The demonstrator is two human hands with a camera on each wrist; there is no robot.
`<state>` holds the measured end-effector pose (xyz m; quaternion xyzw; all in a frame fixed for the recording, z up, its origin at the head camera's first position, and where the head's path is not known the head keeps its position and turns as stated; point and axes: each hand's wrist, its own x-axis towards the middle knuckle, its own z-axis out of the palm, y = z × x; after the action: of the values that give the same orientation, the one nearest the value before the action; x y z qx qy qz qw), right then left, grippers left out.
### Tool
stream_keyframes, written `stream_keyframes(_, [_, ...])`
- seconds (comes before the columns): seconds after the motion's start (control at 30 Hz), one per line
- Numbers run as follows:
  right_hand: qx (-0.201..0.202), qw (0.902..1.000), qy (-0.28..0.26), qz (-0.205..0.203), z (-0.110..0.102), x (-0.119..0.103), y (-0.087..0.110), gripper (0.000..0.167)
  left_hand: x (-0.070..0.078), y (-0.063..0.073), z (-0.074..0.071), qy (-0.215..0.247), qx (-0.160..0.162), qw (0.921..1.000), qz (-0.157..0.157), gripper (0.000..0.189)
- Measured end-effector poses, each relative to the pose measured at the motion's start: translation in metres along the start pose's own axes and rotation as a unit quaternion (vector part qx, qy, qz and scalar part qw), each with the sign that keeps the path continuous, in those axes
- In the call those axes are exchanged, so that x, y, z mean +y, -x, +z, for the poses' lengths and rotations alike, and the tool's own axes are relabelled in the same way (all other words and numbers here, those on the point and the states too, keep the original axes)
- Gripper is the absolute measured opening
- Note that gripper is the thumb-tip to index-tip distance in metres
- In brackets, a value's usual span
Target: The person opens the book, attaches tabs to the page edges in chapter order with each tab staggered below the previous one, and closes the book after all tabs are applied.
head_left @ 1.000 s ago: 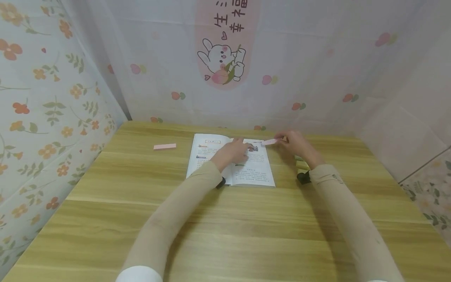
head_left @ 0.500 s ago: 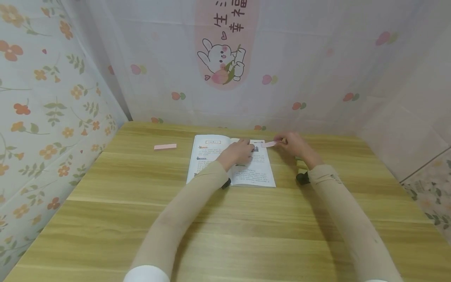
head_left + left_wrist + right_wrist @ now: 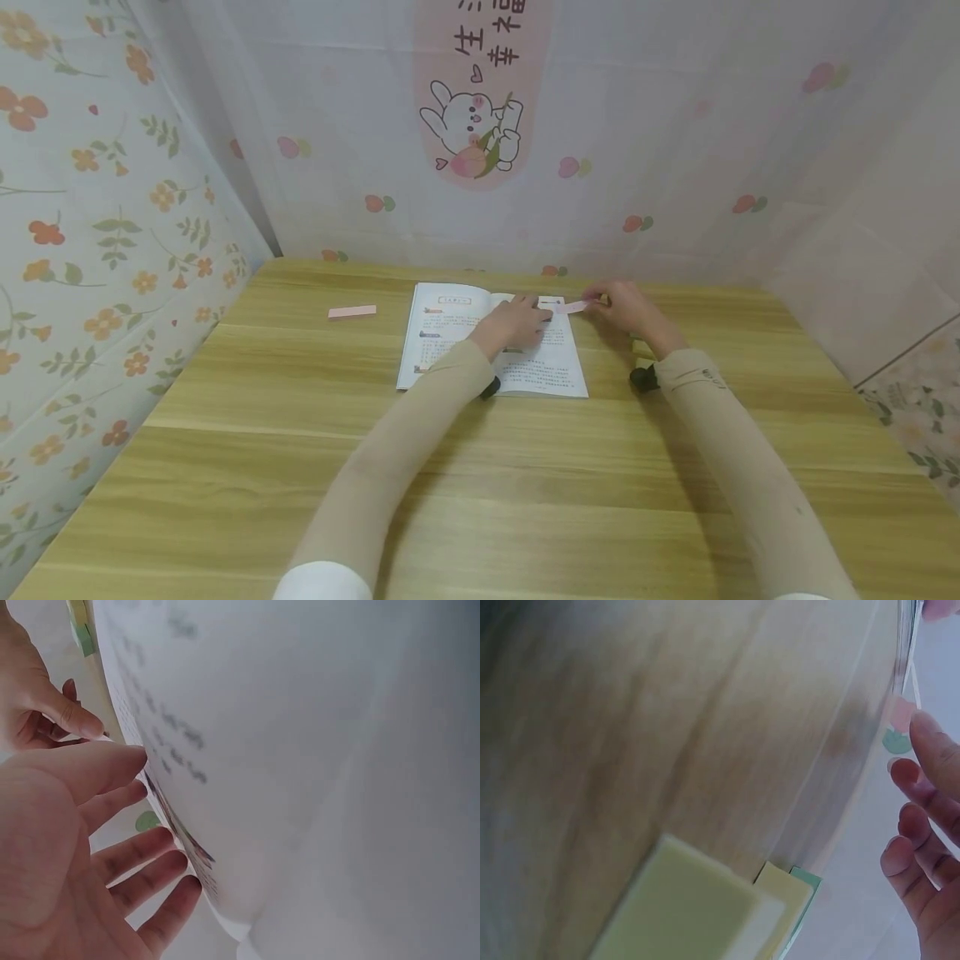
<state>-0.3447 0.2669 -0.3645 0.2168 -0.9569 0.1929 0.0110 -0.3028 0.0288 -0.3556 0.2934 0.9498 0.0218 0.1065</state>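
In the head view, the book [image 3: 540,371] lies open near the centre of the frame. The left hand [image 3: 519,323] rests on its right-hand page, fingers spread and relaxed, gripping nothing. Right of centre, the right hand [image 3: 626,310] pinches one end of a pink strip [image 3: 574,307], whose other end meets the page's upper right edge. Another strip [image 3: 352,312] lies left of the book; yellow notes [image 3: 682,904] sit at the bottom of the right wrist view.
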Motion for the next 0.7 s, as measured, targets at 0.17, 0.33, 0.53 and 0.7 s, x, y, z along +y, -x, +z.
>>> stream_keyframes(0.17, [-0.001, 1.0000, -0.003, -0.007, 0.001, 0.001, 0.001, 0.021, 0.004, -0.002, 0.001, 0.006, -0.008, 0.9999, -0.008, 0.051])
stream_keyframes(0.33, [-0.007, 0.9999, -0.004, -0.007, 0.001, 0.001, 0.001, 0.022, 0.008, -0.002, 0.001, 0.009, -0.007, 0.9998, -0.013, 0.051])
stream_keyframes(0.53, [-0.016, 0.9999, 0.001, -0.001, 0.000, 0.003, 0.001, 0.024, 0.010, 0.000, -0.002, 0.027, 0.001, 0.9995, -0.018, 0.050])
stream_keyframes(0.7, [-0.024, 0.9997, -0.007, -0.003, -0.004, 0.003, 0.001, 0.027, 0.011, -0.001, -0.002, 0.023, -0.004, 0.9995, -0.021, 0.051])
